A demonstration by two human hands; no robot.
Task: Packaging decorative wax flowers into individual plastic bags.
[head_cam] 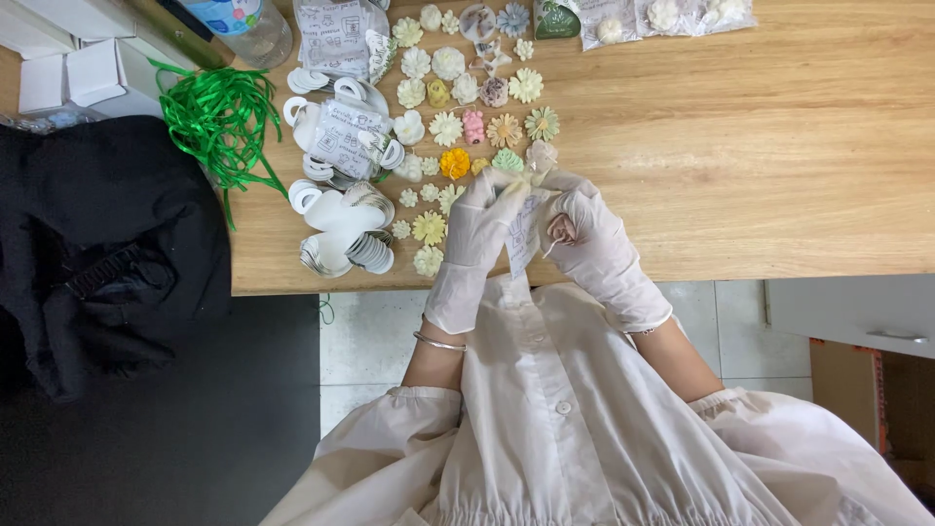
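Both gloved hands meet at frame centre. The left hand [474, 237] points its fingertips toward one o'clock, pinched together. The right hand [591, 237] curls, fingertips toward eleven o'clock.

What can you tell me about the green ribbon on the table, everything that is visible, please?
The green ribbon is a loose, tangled bundle of thin, glossy strands, bright green, perhaps plastic or satin. It lies at the far left edge of the wooden table, partly hanging over the edge above a black cloth. A few strands trail toward the white paper tags. No hand touches it.
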